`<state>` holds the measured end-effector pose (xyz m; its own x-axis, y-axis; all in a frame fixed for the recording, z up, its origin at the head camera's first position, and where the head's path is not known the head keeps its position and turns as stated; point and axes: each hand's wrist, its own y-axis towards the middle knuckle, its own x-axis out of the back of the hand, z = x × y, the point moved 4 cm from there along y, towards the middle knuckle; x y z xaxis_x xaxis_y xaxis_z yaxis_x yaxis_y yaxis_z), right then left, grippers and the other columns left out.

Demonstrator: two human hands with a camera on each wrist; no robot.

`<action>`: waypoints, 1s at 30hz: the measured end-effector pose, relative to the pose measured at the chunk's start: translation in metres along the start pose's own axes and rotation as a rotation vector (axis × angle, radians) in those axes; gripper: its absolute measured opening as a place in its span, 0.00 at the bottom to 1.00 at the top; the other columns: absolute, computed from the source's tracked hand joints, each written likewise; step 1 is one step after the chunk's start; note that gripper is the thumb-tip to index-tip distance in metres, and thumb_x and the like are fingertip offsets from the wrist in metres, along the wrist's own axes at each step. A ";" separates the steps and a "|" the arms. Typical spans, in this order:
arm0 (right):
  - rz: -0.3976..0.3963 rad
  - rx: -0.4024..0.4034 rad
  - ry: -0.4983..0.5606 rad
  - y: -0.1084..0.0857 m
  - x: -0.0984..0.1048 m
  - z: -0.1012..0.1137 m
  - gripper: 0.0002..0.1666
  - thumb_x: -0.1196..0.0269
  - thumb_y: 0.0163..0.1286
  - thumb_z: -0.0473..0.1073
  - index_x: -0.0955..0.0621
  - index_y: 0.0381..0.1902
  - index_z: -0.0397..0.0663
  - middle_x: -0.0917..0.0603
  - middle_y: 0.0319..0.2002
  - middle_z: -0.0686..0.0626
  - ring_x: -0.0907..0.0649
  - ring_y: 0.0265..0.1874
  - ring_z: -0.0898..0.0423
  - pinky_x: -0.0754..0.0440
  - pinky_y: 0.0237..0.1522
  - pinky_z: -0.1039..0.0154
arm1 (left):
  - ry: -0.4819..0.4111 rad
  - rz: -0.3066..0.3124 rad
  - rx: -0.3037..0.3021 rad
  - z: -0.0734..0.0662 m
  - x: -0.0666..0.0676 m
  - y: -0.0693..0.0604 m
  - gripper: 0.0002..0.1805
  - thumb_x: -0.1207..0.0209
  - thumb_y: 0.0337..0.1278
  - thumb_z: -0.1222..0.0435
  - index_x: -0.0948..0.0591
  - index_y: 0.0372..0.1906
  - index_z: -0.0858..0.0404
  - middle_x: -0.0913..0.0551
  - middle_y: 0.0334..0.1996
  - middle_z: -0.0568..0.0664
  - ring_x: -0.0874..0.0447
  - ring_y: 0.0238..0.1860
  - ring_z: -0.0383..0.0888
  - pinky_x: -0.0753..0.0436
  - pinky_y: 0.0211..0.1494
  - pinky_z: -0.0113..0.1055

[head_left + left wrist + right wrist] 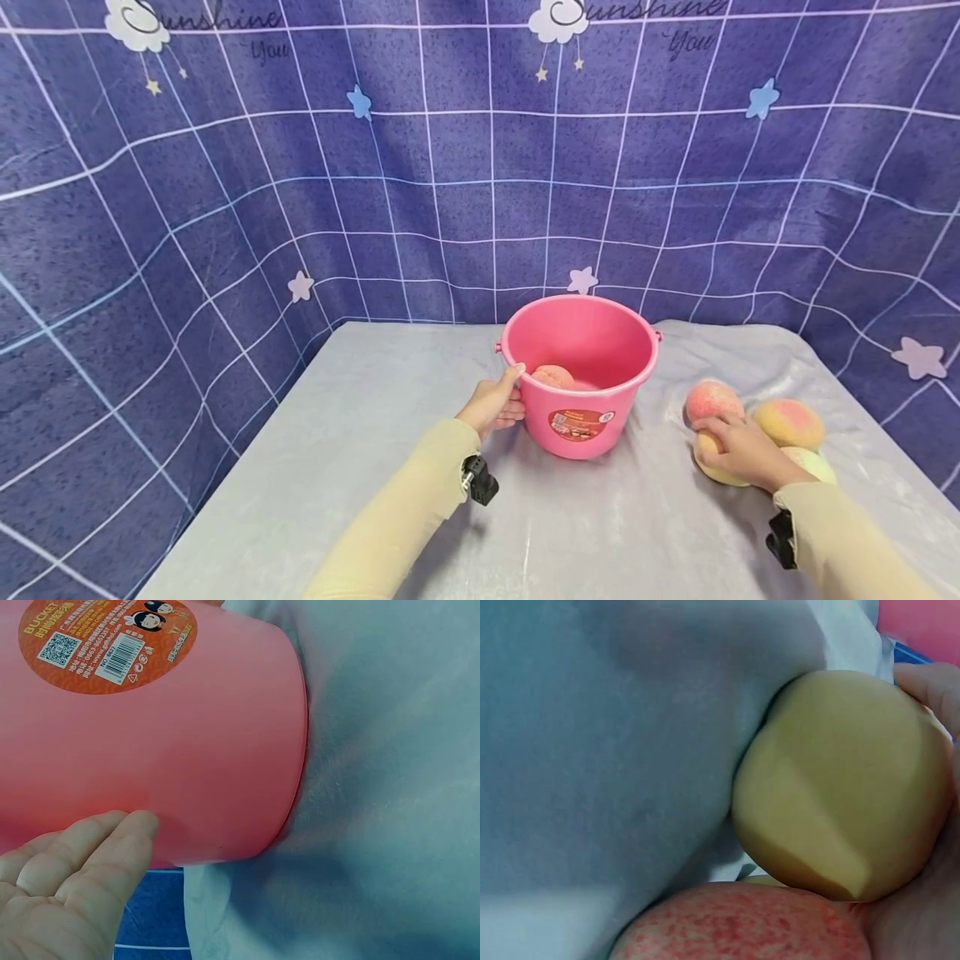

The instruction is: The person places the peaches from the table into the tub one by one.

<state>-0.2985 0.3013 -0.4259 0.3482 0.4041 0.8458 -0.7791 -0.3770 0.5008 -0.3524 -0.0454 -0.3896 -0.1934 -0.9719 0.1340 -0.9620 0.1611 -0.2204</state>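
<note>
A pink bucket (577,417) stands upright on the grey cloth, a round label on its front. My left hand (495,402) holds its left rim, thumb over the edge and fingers along the outer wall, as the left wrist view also shows. Inside lies a pinkish peach (553,377). To the right, my right hand (742,450) grips a yellow peach (840,780), covering part of it in the head view. Around that hand lie a red peach (714,400), a yellow-and-pink peach (790,423) and a pale green peach (812,463), partly hidden by the hand.
Grey cloth (360,400) covers the table, with some wrinkles at the right. A blue checked curtain (450,217) hangs behind the table and along both sides. Small black cameras (480,481) sit on both wrists.
</note>
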 end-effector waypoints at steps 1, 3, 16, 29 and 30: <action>0.019 -0.016 -0.006 0.000 0.000 0.000 0.16 0.32 0.45 0.41 0.18 0.36 0.45 0.20 0.37 0.41 0.21 0.36 0.39 0.28 0.41 0.44 | -0.003 -0.001 0.000 0.000 0.000 0.000 0.43 0.53 0.60 0.42 0.29 0.55 0.84 0.20 0.47 0.73 0.18 0.49 0.61 0.25 0.58 0.51; 0.050 -0.035 -0.024 0.001 0.000 0.002 0.17 0.32 0.46 0.42 0.18 0.37 0.45 0.20 0.38 0.41 0.21 0.36 0.38 0.27 0.41 0.43 | -0.005 -0.001 0.000 0.001 0.001 0.000 0.43 0.53 0.60 0.42 0.29 0.55 0.84 0.21 0.47 0.73 0.18 0.49 0.62 0.25 0.58 0.51; 0.192 -0.120 -0.100 0.001 0.003 0.005 0.40 0.27 0.24 0.40 0.22 0.45 0.40 0.27 0.35 0.31 0.23 0.25 0.40 0.25 0.31 0.42 | -0.015 0.013 -0.001 0.002 0.001 0.003 0.44 0.52 0.60 0.42 0.30 0.55 0.84 0.21 0.48 0.74 0.19 0.50 0.62 0.26 0.58 0.52; 0.219 -0.172 -0.072 0.000 0.003 0.002 0.38 0.26 0.24 0.41 0.21 0.42 0.42 0.27 0.36 0.32 0.24 0.26 0.40 0.24 0.26 0.46 | 0.001 0.001 -0.015 0.001 -0.001 0.004 0.43 0.51 0.59 0.42 0.28 0.53 0.84 0.19 0.45 0.73 0.17 0.47 0.61 0.23 0.55 0.51; 0.217 -0.172 -0.076 0.001 0.003 0.002 0.38 0.26 0.24 0.41 0.21 0.42 0.42 0.27 0.35 0.32 0.24 0.26 0.40 0.23 0.26 0.45 | 0.000 0.002 -0.016 0.000 -0.001 0.004 0.43 0.51 0.59 0.42 0.28 0.53 0.84 0.20 0.45 0.73 0.17 0.47 0.62 0.23 0.55 0.51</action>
<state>-0.2969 0.3007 -0.4225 0.1964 0.2634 0.9445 -0.9146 -0.2980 0.2732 -0.3561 -0.0443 -0.3910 -0.1953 -0.9717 0.1331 -0.9647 0.1658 -0.2047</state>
